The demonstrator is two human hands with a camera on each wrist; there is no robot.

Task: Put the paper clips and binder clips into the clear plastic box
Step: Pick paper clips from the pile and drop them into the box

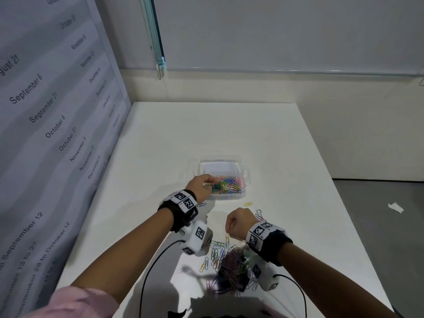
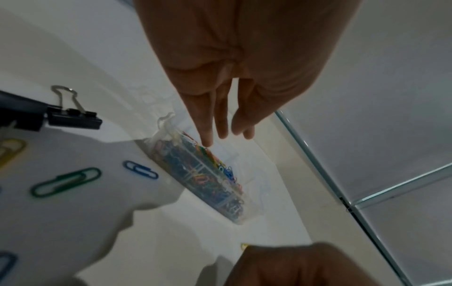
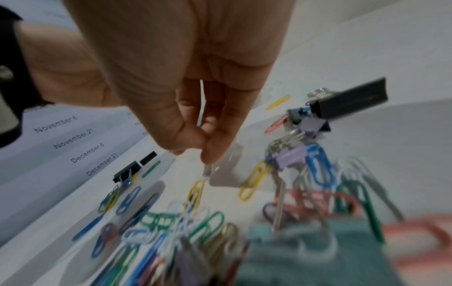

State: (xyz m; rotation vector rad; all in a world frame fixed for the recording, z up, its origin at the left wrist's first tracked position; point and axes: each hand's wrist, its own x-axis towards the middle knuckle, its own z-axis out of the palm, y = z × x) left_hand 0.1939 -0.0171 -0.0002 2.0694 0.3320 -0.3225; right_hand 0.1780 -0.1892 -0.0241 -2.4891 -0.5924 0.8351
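Observation:
The clear plastic box (image 1: pixel 229 157) stands mid-table with a heap of coloured paper clips (image 1: pixel 227 184) inside; it also shows in the left wrist view (image 2: pixel 252 181). My left hand (image 1: pixel 209 181) hovers over the box's left side, fingers (image 2: pixel 206 123) straight and pointing down at the clips, nothing held. My right hand (image 1: pixel 229 228) is nearer me, above a tangled pile of paper clips and binder clips (image 1: pixel 231 269). Its thumb and forefinger (image 3: pixel 212 152) pinch a silver paper clip (image 3: pixel 206 173), from which a yellow clip (image 3: pixel 195 191) hangs. Black binder clips (image 3: pixel 352 98) and a lilac one (image 3: pixel 291 154) lie in the pile.
Loose clips lie between box and pile: a yellow one (image 1: pixel 247 204), a blue one (image 2: pixel 140 169), a green one (image 2: pixel 66 181). A banner printed with dates (image 1: pixel 46 125) walls the table's left side. The table's right edge (image 1: pixel 344 203) drops to a grey floor with a paper scrap (image 1: pixel 395 207).

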